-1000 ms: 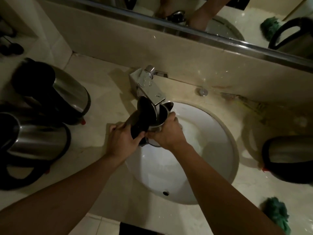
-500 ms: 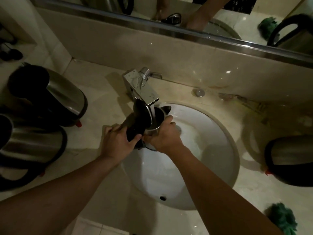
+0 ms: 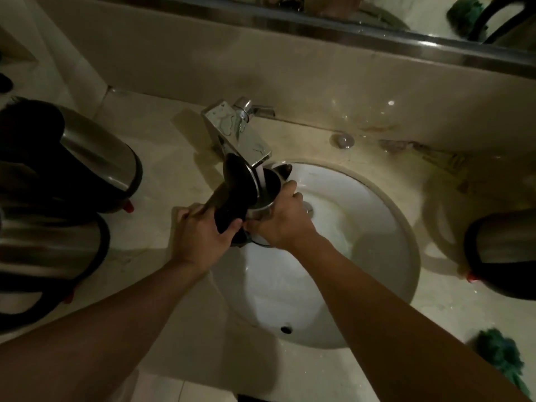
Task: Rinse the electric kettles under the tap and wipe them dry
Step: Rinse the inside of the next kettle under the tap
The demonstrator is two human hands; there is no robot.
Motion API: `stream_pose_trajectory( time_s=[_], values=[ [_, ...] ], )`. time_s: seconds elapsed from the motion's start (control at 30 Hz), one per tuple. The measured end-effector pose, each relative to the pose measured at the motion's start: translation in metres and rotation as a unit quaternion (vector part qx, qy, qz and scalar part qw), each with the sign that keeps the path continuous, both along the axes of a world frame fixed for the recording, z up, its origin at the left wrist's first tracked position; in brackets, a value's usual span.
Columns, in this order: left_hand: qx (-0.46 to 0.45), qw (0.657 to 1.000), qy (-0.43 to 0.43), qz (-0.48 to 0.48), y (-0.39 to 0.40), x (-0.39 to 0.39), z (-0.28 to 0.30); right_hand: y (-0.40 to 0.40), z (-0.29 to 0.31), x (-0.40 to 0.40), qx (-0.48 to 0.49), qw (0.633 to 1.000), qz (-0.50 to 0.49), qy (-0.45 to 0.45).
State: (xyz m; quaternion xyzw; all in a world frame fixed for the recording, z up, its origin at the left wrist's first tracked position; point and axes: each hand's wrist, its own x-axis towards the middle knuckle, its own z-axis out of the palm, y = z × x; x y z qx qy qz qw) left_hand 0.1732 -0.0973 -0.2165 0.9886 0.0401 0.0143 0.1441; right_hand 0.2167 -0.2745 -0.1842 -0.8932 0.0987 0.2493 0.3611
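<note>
A steel electric kettle with a black lid flipped open is held under the chrome tap, over the left side of the white sink. Water runs from the spout into the kettle's mouth. My left hand grips the black handle. My right hand wraps the kettle's steel body from the right. Two more steel kettles lie on the counter at the left, and another kettle lies at the right edge.
A green cloth lies on the marble counter at the lower right. A mirror runs along the back wall above a metal ledge. A small round chrome button sits behind the sink.
The kettle stays under the tap with both hands holding it as before. The camera has shifted slightly down and left. Water keeps running into the kettle.
</note>
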Motion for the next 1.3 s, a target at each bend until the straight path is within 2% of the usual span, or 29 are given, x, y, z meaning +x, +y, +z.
stream_pose_trajectory(
  time_s=[0.73,1.3],
  values=[
    [-0.01,0.999,-0.049,-0.014,0.001,-0.001,-0.002,-0.004,0.004,-0.002,0.007,1.0,0.009,-0.028],
    [-0.002,0.999,-0.048,-0.017,0.003,-0.001,-0.005,-0.008,-0.002,-0.01,0.016,0.998,0.004,-0.062]
  ],
)
